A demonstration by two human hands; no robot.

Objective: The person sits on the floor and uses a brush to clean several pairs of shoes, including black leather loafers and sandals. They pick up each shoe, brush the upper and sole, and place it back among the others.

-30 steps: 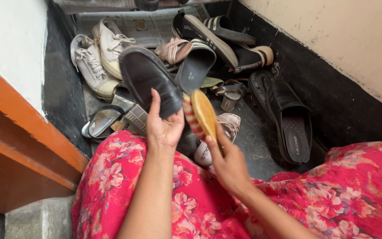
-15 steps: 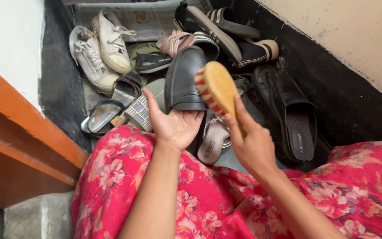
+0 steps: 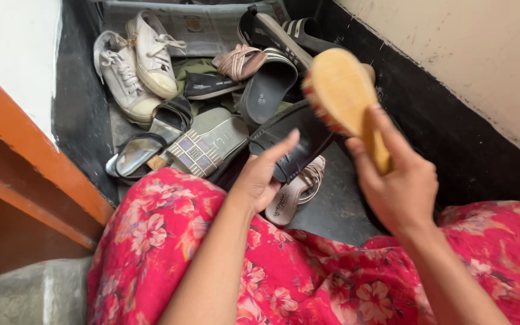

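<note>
Since the earlier frame, the black shoe [image 3: 293,144] has been lowered and turned onto its side, and the wooden shoe brush [image 3: 343,96] has been lifted off it, up and to the right. The shoe is held by the left hand [image 3: 260,180], whose fingers are wrapped around its near edge with the thumb laid along its upper side; it hangs above a pale sandal [image 3: 293,195] on the dark floor [image 3: 338,210]. The brush is gripped by its handle in the closed fingers of the right hand [image 3: 401,183], its wooden back turned toward the camera and red and pale bristles showing along its left edge, just beside the far end of the shoe; whether they touch cannot be told. A heap of footwear is seen beyond: a pair of white lace-up sneakers [image 3: 136,66] at far left, a grey slide sandal [image 3: 269,87] at the middle, a pink strappy sandal [image 3: 239,60] behind it, and a checked flat sandal [image 3: 203,147] near the left hand. A red floral garment [image 3: 308,283] fills the near part of the view.
</note>
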